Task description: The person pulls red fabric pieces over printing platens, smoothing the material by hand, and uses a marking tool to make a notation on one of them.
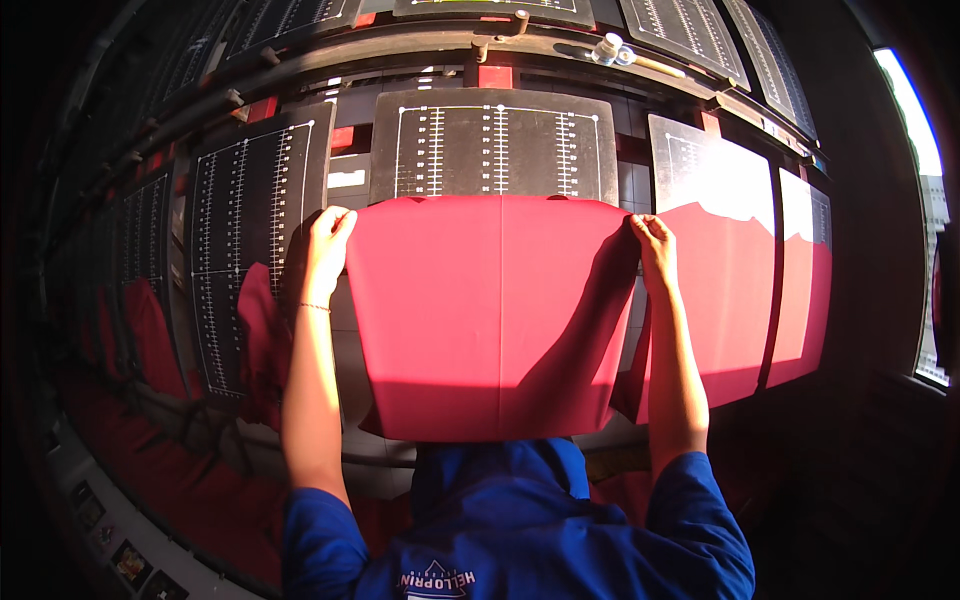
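A red piece of fabric [490, 310] lies spread over a dark printing board [495, 150] marked with white ruler lines. My left hand [328, 240] grips the fabric's upper left corner. My right hand [652, 245] grips its upper right corner. Both arms reach forward from blue sleeves at the lower edge. The fabric has a centre crease and hangs over the board's near edge, toward my chest.
More ruled boards stand around in a ring: one at the left [250, 230] with red fabric low on it, two at the right [715, 260] covered in red fabric. A metal arm with a white knob [608, 48] crosses above. A bright window [915, 120] is far right.
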`<state>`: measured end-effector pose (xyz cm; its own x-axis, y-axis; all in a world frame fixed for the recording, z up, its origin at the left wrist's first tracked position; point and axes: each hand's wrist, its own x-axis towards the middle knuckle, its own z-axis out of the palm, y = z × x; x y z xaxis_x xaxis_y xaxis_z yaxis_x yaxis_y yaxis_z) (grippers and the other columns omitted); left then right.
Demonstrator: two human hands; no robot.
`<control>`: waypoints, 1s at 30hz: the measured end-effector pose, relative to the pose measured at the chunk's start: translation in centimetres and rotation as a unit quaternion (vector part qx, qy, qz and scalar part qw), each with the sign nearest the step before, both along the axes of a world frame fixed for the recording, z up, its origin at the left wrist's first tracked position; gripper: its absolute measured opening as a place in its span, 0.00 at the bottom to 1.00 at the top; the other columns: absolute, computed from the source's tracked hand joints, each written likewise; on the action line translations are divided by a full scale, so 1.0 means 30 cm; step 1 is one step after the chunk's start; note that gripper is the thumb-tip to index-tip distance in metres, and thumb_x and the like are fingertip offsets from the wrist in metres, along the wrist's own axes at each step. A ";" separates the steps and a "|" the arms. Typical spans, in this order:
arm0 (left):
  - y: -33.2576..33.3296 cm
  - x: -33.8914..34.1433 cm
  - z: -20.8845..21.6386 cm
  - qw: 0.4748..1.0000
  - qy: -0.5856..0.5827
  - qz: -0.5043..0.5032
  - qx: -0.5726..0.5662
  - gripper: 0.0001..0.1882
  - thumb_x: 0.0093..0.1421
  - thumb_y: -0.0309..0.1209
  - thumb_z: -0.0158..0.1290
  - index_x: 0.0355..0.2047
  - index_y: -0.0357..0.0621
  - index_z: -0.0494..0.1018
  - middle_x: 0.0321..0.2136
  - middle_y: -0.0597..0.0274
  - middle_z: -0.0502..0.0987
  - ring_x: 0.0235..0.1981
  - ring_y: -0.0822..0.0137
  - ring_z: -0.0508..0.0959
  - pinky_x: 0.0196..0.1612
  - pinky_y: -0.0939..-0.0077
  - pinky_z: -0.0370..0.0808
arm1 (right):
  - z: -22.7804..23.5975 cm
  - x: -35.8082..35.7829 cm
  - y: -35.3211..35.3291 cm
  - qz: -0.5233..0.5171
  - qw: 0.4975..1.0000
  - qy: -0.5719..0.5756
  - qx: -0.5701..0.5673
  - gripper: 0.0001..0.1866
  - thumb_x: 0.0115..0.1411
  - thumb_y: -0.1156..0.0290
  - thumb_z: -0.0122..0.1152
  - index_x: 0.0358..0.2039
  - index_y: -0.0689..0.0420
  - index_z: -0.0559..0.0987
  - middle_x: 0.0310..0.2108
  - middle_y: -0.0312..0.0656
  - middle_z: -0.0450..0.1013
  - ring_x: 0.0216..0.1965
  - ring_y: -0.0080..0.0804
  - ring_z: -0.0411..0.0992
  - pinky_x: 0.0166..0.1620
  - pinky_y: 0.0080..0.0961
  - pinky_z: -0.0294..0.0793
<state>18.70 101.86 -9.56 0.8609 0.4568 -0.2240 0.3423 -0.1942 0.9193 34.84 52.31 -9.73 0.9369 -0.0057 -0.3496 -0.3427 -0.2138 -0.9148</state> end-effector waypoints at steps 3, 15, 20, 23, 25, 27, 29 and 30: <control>0.013 0.021 -0.045 0.999 -0.033 0.006 -0.006 0.08 0.66 0.30 0.55 0.32 0.38 0.74 0.25 0.76 0.68 0.27 0.83 0.63 0.31 0.85 0.64 | -0.022 0.014 0.008 -0.001 1.000 -0.005 -0.012 0.07 0.66 0.66 0.62 0.34 0.56 0.79 0.28 0.24 0.72 0.30 0.10 0.66 0.34 0.12 0.64; 0.029 0.041 -0.101 0.997 0.000 0.008 0.080 0.10 0.65 0.31 0.57 0.31 0.36 0.73 0.22 0.71 0.71 0.26 0.79 0.66 0.30 0.80 0.67 | -0.099 0.036 0.014 0.020 0.995 -0.058 -0.077 0.10 0.66 0.64 0.62 0.37 0.58 0.80 0.29 0.27 0.73 0.32 0.13 0.67 0.35 0.13 0.64; -0.041 0.003 -0.132 0.977 -0.004 0.056 0.208 0.13 0.66 0.35 0.55 0.40 0.35 0.75 0.32 0.51 0.80 0.34 0.63 0.79 0.39 0.68 0.75 | -0.152 0.021 -0.016 0.018 0.979 -0.109 -0.174 0.19 0.69 0.60 0.58 0.50 0.64 0.76 0.40 0.42 0.78 0.41 0.26 0.76 0.49 0.25 0.74; -0.104 -0.252 -0.264 0.994 0.015 0.098 -0.047 0.28 0.70 0.48 0.47 0.55 0.33 0.68 0.50 0.49 0.77 0.51 0.60 0.76 0.55 0.67 0.72 | -0.026 -0.146 0.118 0.051 0.902 -0.275 -0.330 0.26 0.66 0.59 0.59 0.59 0.61 0.69 0.60 0.52 0.68 0.62 0.49 0.66 0.63 0.39 0.65; -0.207 -0.453 -0.230 0.929 0.153 0.137 -0.309 0.46 0.67 0.66 0.35 0.65 0.34 0.62 0.60 0.51 0.70 0.61 0.62 0.69 0.63 0.66 0.66 | 0.044 -0.301 0.174 0.163 0.853 -0.328 -0.371 0.29 0.65 0.60 0.60 0.61 0.60 0.68 0.66 0.49 0.61 0.68 0.48 0.57 0.68 0.43 0.57; -0.260 -0.695 -0.317 0.896 0.173 0.150 -0.380 0.46 0.66 0.68 0.34 0.63 0.38 0.66 0.60 0.55 0.71 0.60 0.64 0.70 0.61 0.67 0.68 | 0.096 -0.433 0.250 0.352 0.803 -0.335 -0.346 0.33 0.65 0.53 0.58 0.64 0.59 0.66 0.68 0.48 0.58 0.70 0.48 0.53 0.70 0.46 0.52; -0.280 -0.825 -0.457 0.944 0.076 0.158 -0.280 0.39 0.68 0.63 0.37 0.57 0.38 0.70 0.48 0.57 0.77 0.49 0.66 0.77 0.51 0.71 0.76 | 0.073 -0.456 0.333 0.483 0.735 -0.342 -0.331 0.37 0.66 0.43 0.50 0.66 0.58 0.63 0.69 0.47 0.57 0.72 0.48 0.50 0.71 0.47 0.47; -0.268 -0.817 -0.404 0.945 0.102 0.132 -0.280 0.37 0.69 0.62 0.38 0.52 0.38 0.73 0.44 0.59 0.79 0.44 0.68 0.78 0.47 0.73 0.76 | 0.055 -0.414 0.361 0.493 0.709 -0.369 -0.342 0.39 0.66 0.40 0.45 0.67 0.58 0.62 0.70 0.48 0.56 0.72 0.48 0.49 0.72 0.48 0.46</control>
<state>-5.82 93.81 -21.66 0.6464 0.4098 -0.6436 0.4929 0.4196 0.7622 22.41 63.15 -8.08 0.5294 0.8484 0.0064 0.8009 -0.4972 -0.3336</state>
